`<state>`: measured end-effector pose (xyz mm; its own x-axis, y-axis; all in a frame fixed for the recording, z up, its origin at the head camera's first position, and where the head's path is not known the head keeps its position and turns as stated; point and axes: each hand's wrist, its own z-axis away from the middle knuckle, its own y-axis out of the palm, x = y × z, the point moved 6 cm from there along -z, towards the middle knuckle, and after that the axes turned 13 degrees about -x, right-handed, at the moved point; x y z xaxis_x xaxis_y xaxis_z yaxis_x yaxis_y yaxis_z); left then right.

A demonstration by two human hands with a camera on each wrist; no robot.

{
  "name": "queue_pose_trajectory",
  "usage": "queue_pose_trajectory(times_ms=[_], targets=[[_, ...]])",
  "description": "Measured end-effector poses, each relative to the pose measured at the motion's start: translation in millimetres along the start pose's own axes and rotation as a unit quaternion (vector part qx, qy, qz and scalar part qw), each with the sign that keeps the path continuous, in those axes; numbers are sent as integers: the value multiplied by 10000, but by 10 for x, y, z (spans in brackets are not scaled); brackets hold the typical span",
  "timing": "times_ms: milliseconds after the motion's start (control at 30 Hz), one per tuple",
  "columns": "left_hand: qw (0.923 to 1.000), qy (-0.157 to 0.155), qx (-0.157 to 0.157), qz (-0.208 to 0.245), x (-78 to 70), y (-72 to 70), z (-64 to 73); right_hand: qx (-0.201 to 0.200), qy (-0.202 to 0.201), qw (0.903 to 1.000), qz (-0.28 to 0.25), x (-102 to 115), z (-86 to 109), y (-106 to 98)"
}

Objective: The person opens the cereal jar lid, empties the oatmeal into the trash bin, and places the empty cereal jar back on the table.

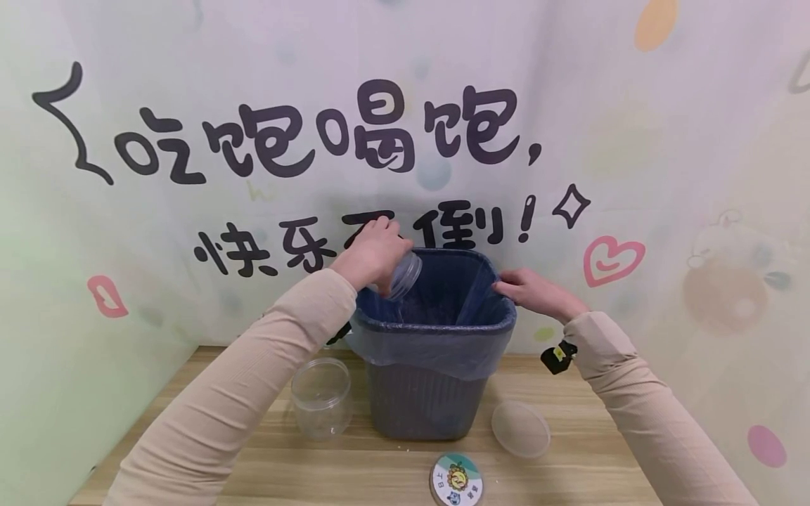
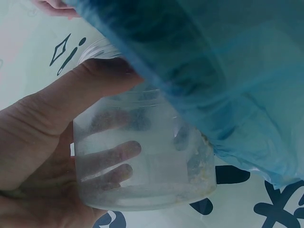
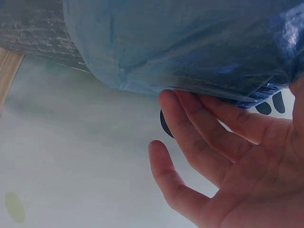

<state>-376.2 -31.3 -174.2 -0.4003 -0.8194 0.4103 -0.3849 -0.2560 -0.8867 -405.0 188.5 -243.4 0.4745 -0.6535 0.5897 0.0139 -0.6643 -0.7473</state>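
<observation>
My left hand (image 1: 375, 254) grips a clear plastic jar (image 1: 407, 276), tipped over the left side of a trash can (image 1: 418, 400) lined with a blue bag (image 1: 436, 351). In the left wrist view, fingers show through the jar's (image 2: 156, 166) wall, and yellowish residue clings inside it near the base. The bag's edge covers part of the jar's mouth there. My right hand (image 1: 536, 291) holds the can's right rim. In the right wrist view, its fingers (image 3: 194, 137) lie along the outside of the bag, with the thumb at the rim, partly out of frame.
Left of the can, a second clear jar (image 1: 321, 400) stands on the wooden table (image 1: 569, 478). To the can's right lies a clear round lid (image 1: 521, 429). A round lid with a printed label (image 1: 456, 479) is in front. Behind hangs a printed backdrop (image 1: 405, 42).
</observation>
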Motion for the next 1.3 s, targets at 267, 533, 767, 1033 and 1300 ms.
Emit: queue_pose_trajectory(times_ms=[267, 533, 767, 1033, 1300], targets=[[10000, 4, 17, 48, -10, 5, -8, -4, -26, 10000, -2, -21, -13, -3], [10000, 36, 31, -37, -33, 0, -9, 13, -43, 10000, -61, -33, -8, -9], [10000, -3, 18, -38, -36, -2, -12, 47, -9, 9999, -133, -35, -7, -13], [9998, 56, 85, -156, -54, 3, -14, 54, -12, 9999, -110, -28, -7, -12], [9993, 85, 104, -349, -78, 40, -42, 77, -85, 9999, -54, -24, -3, 1]])
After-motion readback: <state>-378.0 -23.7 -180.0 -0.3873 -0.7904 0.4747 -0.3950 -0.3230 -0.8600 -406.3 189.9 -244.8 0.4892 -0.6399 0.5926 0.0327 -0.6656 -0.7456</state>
